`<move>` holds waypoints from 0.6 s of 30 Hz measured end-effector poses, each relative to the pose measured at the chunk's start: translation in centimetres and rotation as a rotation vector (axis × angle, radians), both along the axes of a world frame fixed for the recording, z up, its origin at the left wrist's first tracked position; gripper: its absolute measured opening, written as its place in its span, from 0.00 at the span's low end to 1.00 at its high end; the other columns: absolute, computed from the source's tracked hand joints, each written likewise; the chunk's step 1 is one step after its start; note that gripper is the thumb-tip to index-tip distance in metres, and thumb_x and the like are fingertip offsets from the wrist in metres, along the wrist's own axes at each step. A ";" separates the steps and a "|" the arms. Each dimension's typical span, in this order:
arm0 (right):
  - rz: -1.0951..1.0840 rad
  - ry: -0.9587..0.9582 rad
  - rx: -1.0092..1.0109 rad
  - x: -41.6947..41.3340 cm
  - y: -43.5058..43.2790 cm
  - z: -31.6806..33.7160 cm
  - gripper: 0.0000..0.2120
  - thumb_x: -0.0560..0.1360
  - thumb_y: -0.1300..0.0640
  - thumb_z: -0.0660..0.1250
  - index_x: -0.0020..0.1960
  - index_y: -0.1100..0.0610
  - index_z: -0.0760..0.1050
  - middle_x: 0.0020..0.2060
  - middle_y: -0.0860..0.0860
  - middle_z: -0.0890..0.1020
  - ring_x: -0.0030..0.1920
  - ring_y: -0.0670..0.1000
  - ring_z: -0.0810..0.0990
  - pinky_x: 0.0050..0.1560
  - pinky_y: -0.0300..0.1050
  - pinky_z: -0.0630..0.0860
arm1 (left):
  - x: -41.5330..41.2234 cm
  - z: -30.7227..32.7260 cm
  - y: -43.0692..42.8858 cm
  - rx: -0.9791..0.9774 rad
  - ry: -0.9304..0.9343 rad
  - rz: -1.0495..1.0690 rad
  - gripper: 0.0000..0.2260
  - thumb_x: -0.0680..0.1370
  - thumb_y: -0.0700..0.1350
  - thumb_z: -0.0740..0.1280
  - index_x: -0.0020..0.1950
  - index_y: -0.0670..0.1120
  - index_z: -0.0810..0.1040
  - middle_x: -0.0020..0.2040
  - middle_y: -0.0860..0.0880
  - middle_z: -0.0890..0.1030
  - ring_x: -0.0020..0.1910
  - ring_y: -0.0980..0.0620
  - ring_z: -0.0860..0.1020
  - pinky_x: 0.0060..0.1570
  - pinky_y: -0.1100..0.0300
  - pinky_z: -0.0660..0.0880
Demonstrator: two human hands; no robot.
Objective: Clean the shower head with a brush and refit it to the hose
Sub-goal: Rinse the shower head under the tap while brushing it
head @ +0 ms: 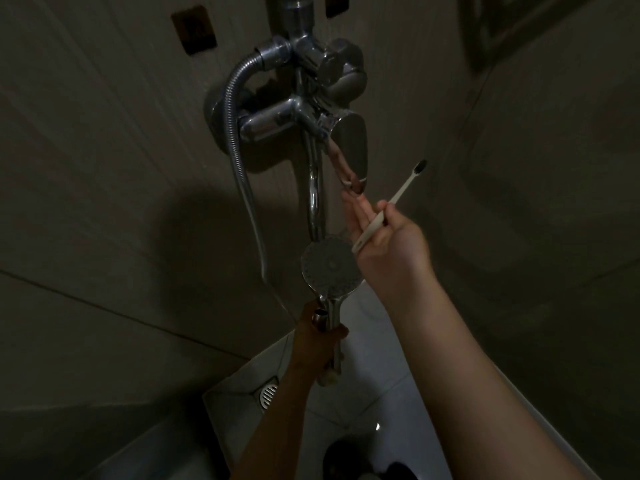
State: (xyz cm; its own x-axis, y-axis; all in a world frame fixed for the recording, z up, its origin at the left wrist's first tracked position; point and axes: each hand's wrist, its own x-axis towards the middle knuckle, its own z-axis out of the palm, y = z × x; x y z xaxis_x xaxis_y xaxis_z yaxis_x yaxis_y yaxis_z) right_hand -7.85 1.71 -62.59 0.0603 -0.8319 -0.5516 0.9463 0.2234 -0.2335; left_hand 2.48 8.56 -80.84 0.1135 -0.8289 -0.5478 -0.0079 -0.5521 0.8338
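Note:
A round chrome shower head [328, 266] faces up at me under the curved tap spout [316, 188]. My left hand [318, 341] grips its handle and the loose metal end of the hose [319, 318] beside it. The ribbed hose [242, 161] runs down from the mixer on the wall. My right hand [388, 244] holds a white toothbrush [391, 206] with dark bristles pointing up and right. Its outstretched fingers reach the tip of the mixer lever [351, 147].
The chrome mixer valve [273, 124] and a diverter knob [341, 69] are fixed to the tiled wall. A round floor drain [269, 394] lies on the white tiles below left. A dark shape, perhaps a shoe [346, 459], shows at the bottom.

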 end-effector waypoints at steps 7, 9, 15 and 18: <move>-0.023 -0.015 -0.002 0.0 0.1 -0.7 0.09 0.82 0.58 0.52 0.50 0.62 0.68 0.48 0.64 0.81 0.59 0.60 0.79 0.59 0.50 0.76 | 0.4 -0.6 0.0 -0.024 -0.036 -0.039 0.23 0.70 0.32 0.71 0.50 0.58 0.67 0.45 0.45 0.77 0.44 0.38 0.77 0.49 0.34 0.76; -0.043 -0.028 0.027 -0.4 0.3 -1.2 0.10 0.82 0.59 0.53 0.49 0.63 0.69 0.50 0.66 0.81 0.57 0.60 0.80 0.59 0.51 0.77 | 0.4 -0.7 0.0 -0.030 -0.038 -0.063 0.23 0.70 0.33 0.72 0.51 0.59 0.68 0.47 0.45 0.78 0.46 0.36 0.78 0.50 0.36 0.76; -0.100 0.039 0.112 -1.6 3.0 -5.7 0.11 0.83 0.59 0.49 0.50 0.61 0.68 0.47 0.63 0.79 0.55 0.60 0.78 0.58 0.51 0.74 | 0.7 -1.4 0.7 -0.090 -0.004 -0.047 0.25 0.70 0.29 0.70 0.59 0.51 0.69 0.45 0.52 0.76 0.47 0.47 0.76 0.48 0.51 0.75; -0.104 0.052 0.173 -1.6 4.3 -8.1 0.11 0.83 0.59 0.49 0.53 0.63 0.69 0.47 0.63 0.79 0.53 0.59 0.78 0.58 0.50 0.74 | 1.2 -1.7 1.6 -0.097 0.021 -0.035 0.26 0.70 0.29 0.70 0.55 0.58 0.70 0.49 0.53 0.77 0.49 0.51 0.77 0.52 0.52 0.76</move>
State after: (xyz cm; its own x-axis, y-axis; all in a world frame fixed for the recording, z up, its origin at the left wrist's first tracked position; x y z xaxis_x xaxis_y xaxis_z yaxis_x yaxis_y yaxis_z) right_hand -9.43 6.02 -70.69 -0.0534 -0.7250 -0.6867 0.9540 0.1662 -0.2496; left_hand 3.72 10.20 -82.55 0.0724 -0.8814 -0.4669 -0.0075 -0.4686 0.8834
